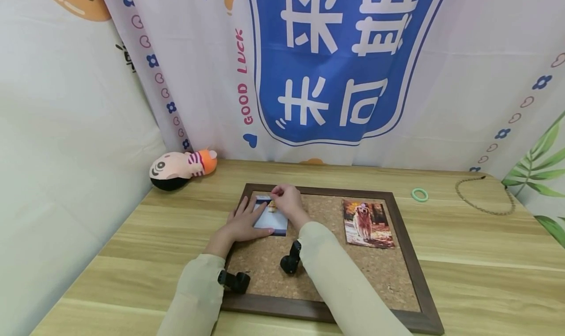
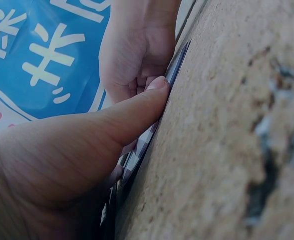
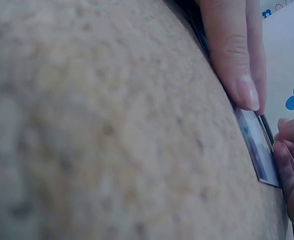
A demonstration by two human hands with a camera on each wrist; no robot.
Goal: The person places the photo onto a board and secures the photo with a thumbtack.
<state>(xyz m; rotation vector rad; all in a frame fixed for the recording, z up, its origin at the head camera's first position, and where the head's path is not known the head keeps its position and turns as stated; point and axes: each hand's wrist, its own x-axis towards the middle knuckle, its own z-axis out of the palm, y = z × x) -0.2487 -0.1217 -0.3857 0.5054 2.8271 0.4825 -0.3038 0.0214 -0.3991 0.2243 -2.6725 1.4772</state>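
A framed cork board (image 1: 318, 272) lies flat on the wooden table. Near its upper left corner is a bluish photo card (image 1: 270, 222) with dark bands and a small figure. My left hand (image 1: 242, 221) spreads over the card's left side, thumb along its lower edge, pressing it on the cork; the left wrist view shows the thumb (image 2: 137, 110) on the card's edge. Curled at the card's top edge, my right hand (image 1: 288, 203) pinches with thumb and fingertips; what they hold is hidden, so I cannot tell its kind. A dog photo (image 1: 366, 225) with a small pale pin (image 1: 364, 205) sits at the board's upper right.
A plush doll (image 1: 183, 169) lies at the table's back left. Right of the board are a green ring (image 1: 419, 194) and a thin braided band (image 1: 483, 211). A printed curtain (image 1: 441, 105) hangs behind the table. Black wrist cameras (image 1: 290, 264) hang close over the cork.
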